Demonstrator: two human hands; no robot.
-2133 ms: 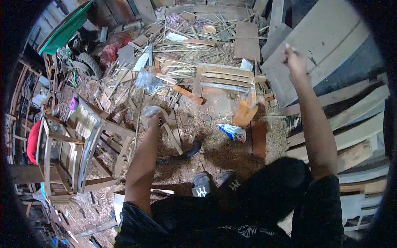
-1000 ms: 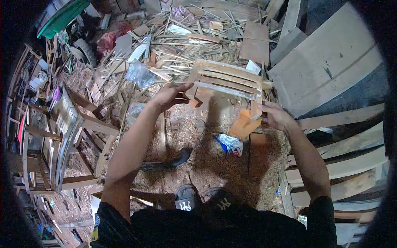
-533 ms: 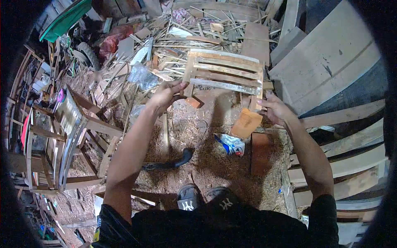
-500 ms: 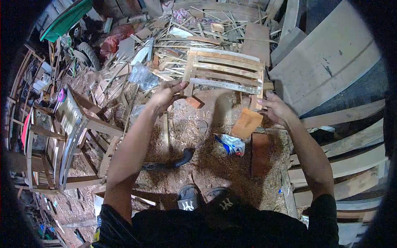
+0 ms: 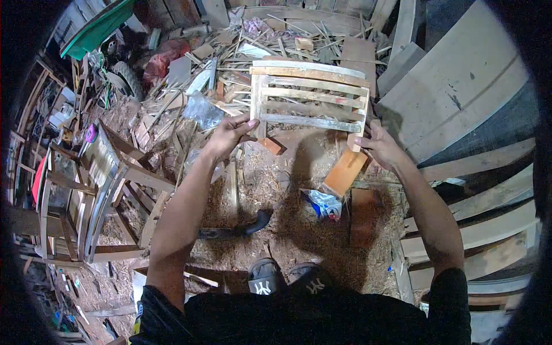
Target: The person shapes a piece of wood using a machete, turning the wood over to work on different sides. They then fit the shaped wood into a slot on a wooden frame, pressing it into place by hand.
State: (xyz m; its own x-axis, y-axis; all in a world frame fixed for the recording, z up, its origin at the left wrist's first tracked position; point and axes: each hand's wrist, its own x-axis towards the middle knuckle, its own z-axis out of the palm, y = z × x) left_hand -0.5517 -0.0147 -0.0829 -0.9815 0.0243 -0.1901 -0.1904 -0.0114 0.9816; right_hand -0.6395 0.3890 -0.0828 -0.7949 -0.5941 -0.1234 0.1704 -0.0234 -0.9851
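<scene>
Between my hands I hold up a slatted wooden frame (image 5: 310, 94), made of several slightly curved pale slats joined to two side posts. My left hand (image 5: 232, 136) grips the lower end of its left post, thumb on top. The lower end of the right post is pinched in my right hand (image 5: 379, 146). Below my right hand an orange-brown board (image 5: 345, 171) lies at a slant on the floor. A smaller orange wood block (image 5: 272, 146) shows just under the frame's left side. Beside the slanted board lies a crumpled blue and white packet (image 5: 325, 204).
A partly built wooden chair or frame (image 5: 103, 190) stands at left with purple tape (image 5: 91, 133) on it. Scrap sticks (image 5: 287, 46) pile up at the back. Curved boards (image 5: 471, 224) line the right side. A reddish board (image 5: 364, 215) and a dark curved object (image 5: 259, 221) lie on the shavings-covered floor.
The slatted frame has tilted, with its top edge rising and shifting slightly left, so its face shows more. Both hands keep their grip and have moved only a little.
</scene>
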